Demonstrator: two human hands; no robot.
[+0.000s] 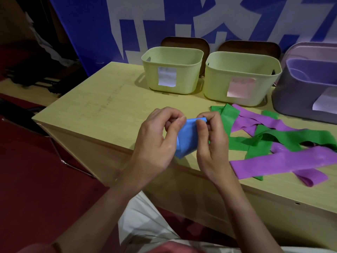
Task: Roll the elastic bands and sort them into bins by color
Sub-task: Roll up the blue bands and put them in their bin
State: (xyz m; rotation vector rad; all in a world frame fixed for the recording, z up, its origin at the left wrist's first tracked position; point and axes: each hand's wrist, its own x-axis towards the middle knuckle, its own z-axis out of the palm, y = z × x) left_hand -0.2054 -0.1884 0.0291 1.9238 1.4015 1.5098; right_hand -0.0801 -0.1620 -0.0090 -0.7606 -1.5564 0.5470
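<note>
Wood table [102, 110] in a dim room, red floor to the left, blue-and-white banner [94, 30] behind. Along the far edge: two pale green bins [172, 70] [242, 77], each with a paper label, and a purple bin [306, 88] at right, partly cut off by the frame. Loose green bands [284, 137] and purple bands [284, 164] lie tangled on the right half of the table, in front of the bins.

Both hands are raised over the near table edge. Left hand [156, 141] and right hand [211, 141] each pinch the top edge of a blue band [187, 137] between thumb and curled fingers; the band hangs folded between them, just left of the pile.

Left half of the tabletop is bare wood. Table corner sits near the left hand.
</note>
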